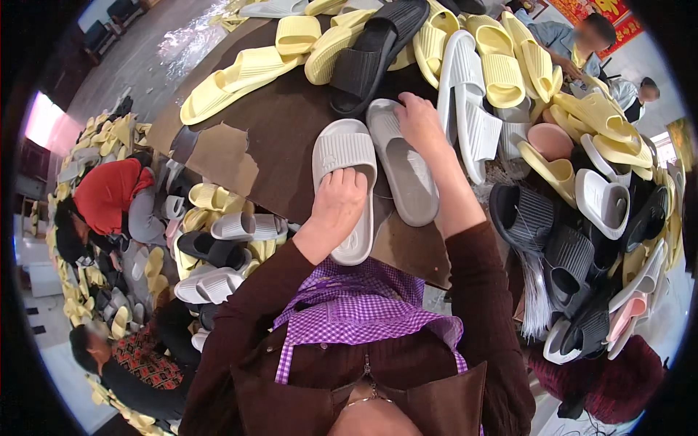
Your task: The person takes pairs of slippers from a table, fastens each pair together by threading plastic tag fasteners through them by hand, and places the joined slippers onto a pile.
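Two light grey slide slippers lie side by side in front of me on the brown tabletop (273, 131), toes pointing away. My left hand (338, 203) has its curled fingers at the foot opening of the left slipper (343, 149), tucked partly under the ribbed strap; the fingertips are hidden. At the far end of the right slipper (411, 185), my right hand (420, 122) is closed around the strap's outer side. That slipper tilts slightly and shows its grey footbed. Just beyond stands a black slide slipper (360, 76), leaning among yellow ones.
Yellow slippers (240, 78) line the table's far edge. A mixed heap of slippers (582, 196) rises at the right, with a bundle of white strands (534, 291) hanging beside it. Torn brown cardboard (222, 161) covers part of the left edge. Several people work around, one in red (113, 192).
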Action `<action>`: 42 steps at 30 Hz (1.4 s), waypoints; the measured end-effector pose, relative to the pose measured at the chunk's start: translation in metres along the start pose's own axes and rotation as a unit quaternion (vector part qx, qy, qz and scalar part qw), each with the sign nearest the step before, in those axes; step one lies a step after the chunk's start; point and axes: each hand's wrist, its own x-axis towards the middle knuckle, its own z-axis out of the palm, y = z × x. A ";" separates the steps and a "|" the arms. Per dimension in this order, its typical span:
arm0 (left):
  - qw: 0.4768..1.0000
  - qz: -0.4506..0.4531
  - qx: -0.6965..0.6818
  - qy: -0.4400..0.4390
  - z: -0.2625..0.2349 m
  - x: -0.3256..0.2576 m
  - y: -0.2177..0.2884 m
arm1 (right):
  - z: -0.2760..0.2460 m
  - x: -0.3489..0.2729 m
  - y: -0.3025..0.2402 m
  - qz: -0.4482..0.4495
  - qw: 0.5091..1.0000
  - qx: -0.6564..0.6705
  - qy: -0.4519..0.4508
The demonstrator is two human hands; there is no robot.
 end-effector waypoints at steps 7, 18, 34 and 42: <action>1.000 0.002 -0.005 -0.031 -0.010 -0.010 -0.004 | -0.004 -0.019 0.001 0.084 0.982 -0.059 -0.160; 0.994 0.066 -0.037 -0.085 -0.042 -0.041 -0.022 | -0.045 -0.095 -0.017 0.268 0.904 0.324 -0.071; 0.993 0.053 -0.050 -0.089 -0.046 -0.037 -0.015 | -0.129 -0.151 -0.078 0.345 0.913 0.206 -0.071; 0.993 0.035 -0.057 -0.093 -0.053 -0.037 -0.012 | -0.126 -0.184 -0.107 0.218 0.951 0.191 -0.109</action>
